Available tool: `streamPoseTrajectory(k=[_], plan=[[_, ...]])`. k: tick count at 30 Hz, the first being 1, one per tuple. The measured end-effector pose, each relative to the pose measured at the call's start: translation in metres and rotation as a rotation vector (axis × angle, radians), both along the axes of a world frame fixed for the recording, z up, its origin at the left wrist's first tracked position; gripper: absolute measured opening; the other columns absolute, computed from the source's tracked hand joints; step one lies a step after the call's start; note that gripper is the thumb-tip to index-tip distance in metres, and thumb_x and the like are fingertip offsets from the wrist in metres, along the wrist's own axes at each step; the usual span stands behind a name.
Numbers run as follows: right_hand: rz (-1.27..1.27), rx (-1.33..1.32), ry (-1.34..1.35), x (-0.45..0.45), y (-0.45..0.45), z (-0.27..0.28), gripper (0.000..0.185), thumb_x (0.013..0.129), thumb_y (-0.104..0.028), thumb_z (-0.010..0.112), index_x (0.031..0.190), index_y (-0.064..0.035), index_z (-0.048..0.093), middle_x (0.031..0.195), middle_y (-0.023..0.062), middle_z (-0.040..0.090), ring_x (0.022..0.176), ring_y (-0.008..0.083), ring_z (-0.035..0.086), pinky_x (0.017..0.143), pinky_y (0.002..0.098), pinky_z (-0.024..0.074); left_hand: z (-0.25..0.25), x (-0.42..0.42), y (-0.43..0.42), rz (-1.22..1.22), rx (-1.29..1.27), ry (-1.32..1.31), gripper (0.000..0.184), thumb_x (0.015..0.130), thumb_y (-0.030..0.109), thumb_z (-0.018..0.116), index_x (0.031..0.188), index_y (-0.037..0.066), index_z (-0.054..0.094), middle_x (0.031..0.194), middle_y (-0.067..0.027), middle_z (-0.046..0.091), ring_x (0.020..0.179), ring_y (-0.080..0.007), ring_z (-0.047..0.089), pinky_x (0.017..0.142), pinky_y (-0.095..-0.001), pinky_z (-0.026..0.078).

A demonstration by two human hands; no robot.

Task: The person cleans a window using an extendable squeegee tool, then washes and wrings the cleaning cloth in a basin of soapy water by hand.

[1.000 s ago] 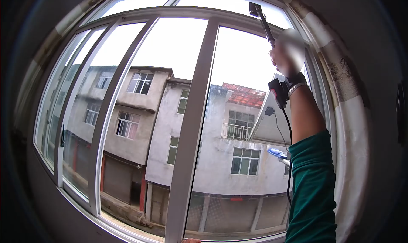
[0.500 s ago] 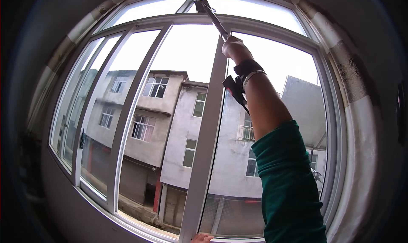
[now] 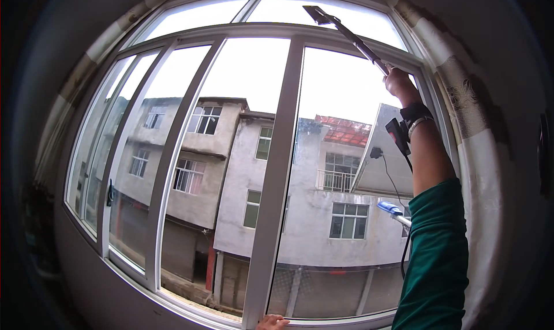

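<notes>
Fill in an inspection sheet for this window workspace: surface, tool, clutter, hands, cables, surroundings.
Surface: upper right window pane, set in a pale frame.
Tool: long-handled tool, its flat head in front of the pane; contact unclear.
Clutter: dark shape at lower left, too dim to identify.
Hands: right hand closed around the tool's handle; left hand at the frame's bottom edge, grip unclear.
Cables: black cable below the wrist device, beside the green sleeve.
Surroundings: curtains on both sides; buildings beyond the glass.

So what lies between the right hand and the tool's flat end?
The pole spans from the right hand to the flat end, in the head view.
</notes>
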State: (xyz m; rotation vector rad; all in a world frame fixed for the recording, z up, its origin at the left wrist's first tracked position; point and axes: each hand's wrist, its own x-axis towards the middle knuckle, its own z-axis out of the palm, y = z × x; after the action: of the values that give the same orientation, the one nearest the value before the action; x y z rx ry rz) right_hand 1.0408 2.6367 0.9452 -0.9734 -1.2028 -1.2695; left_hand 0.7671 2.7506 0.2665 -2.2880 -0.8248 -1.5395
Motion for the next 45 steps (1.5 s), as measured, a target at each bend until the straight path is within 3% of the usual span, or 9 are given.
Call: streamPoseTrajectory(k=[5,8,11,21,29,35,37,40,45], plan=[[-0.108,0.067,0.224,0.011,-0.010,-0.017,0.030,0.089,-0.017,0.044,0.114,-0.0042,0.054,0.097,0.0200,0.063,0.089,0.0342,0.062,0.075,0.0422,0.0507,-0.005,0.001,0.004,-0.005,-0.041,-0.020,0.036,0.073,0.023,0.071,0.099,0.003,0.057,0.103,-0.0201,0.052,0.094,-0.0379,0.052,0.080,-0.0448,0.046],[-0.777,-0.167,-0.124,0.103,0.072,0.085,0.039,0.088,-0.018,0.046,0.125,-0.0060,0.047,0.089,0.0181,0.065,0.080,0.0297,0.065,0.069,0.0397,0.0520,0.001,0.002,-0.002,-0.032,-0.041,-0.089,0.034,0.074,0.023,0.071,0.098,0.003,0.059,0.102,-0.0204,0.053,0.095,-0.0379,0.052,0.081,-0.0446,0.046],[0.203,-0.282,0.429,-0.017,-0.058,-0.078,0.047,0.088,-0.020,0.050,0.133,-0.0086,0.040,0.083,0.0148,0.065,0.067,0.0222,0.063,0.058,0.0369,0.0504,-0.001,0.003,0.000,-0.012,-0.040,-0.096,0.034,0.073,0.024,0.072,0.097,0.003,0.060,0.101,-0.0205,0.053,0.096,-0.0376,0.052,0.080,-0.0442,0.046],[-0.111,-0.076,-0.280,0.009,-0.054,-0.028,0.048,0.094,-0.025,0.046,0.137,-0.0079,0.036,0.078,0.0112,0.063,0.054,0.0172,0.055,0.052,0.0360,0.0469,-0.001,0.002,-0.002,-0.026,0.117,-0.093,0.040,0.073,0.025,0.071,0.106,0.006,0.057,0.103,-0.0167,0.051,0.093,-0.0351,0.052,0.074,-0.0423,0.048],[-0.017,-0.181,-0.139,-0.068,-0.071,-0.029,0.043,0.095,-0.028,0.043,0.133,-0.0073,0.043,0.073,0.0130,0.063,0.053,0.0165,0.054,0.053,0.0369,0.0447,0.010,-0.004,0.003,0.038,0.191,-0.135,0.029,0.077,0.024,0.068,0.096,0.004,0.061,0.095,-0.0104,0.054,0.092,-0.0271,0.054,0.078,-0.0344,0.046],[-0.025,-0.108,-0.175,0.017,-0.063,-0.038,0.043,0.093,-0.021,0.048,0.131,-0.0008,0.043,0.121,0.0202,0.054,0.115,0.0263,0.052,0.096,0.0354,0.0409,0.013,-0.003,-0.001,0.053,0.185,-0.130,0.025,0.076,0.021,0.069,0.095,0.006,0.062,0.093,-0.0102,0.055,0.089,-0.0271,0.055,0.078,-0.0338,0.046],[0.125,-0.386,0.076,0.014,-0.108,-0.071,0.041,0.092,-0.017,0.050,0.130,-0.0018,0.044,0.120,0.0194,0.056,0.107,0.0260,0.057,0.090,0.0342,0.0449,0.011,-0.002,0.002,0.071,0.202,-0.121,0.024,0.076,0.020,0.069,0.094,0.006,0.062,0.092,-0.0098,0.055,0.089,-0.0271,0.055,0.077,-0.0340,0.046],[-0.054,0.064,-0.230,0.113,-0.082,-0.059,0.037,0.094,-0.025,0.048,0.124,-0.0043,0.051,0.100,0.0150,0.065,0.077,0.0164,0.061,0.070,0.0313,0.0475,0.008,0.000,0.007,0.072,0.210,-0.133,0.025,0.073,0.017,0.071,0.093,0.006,0.063,0.093,-0.0104,0.057,0.089,-0.0273,0.055,0.076,-0.0352,0.047],[-0.200,-0.070,-0.059,0.160,-0.146,-0.113,0.040,0.093,-0.029,0.049,0.127,-0.0088,0.050,0.101,0.0210,0.062,0.083,0.0322,0.063,0.075,0.0399,0.0477,0.009,0.002,0.002,0.114,0.223,-0.195,0.023,0.071,0.015,0.070,0.092,0.009,0.063,0.092,-0.0093,0.059,0.087,-0.0274,0.056,0.076,-0.0354,0.047]])
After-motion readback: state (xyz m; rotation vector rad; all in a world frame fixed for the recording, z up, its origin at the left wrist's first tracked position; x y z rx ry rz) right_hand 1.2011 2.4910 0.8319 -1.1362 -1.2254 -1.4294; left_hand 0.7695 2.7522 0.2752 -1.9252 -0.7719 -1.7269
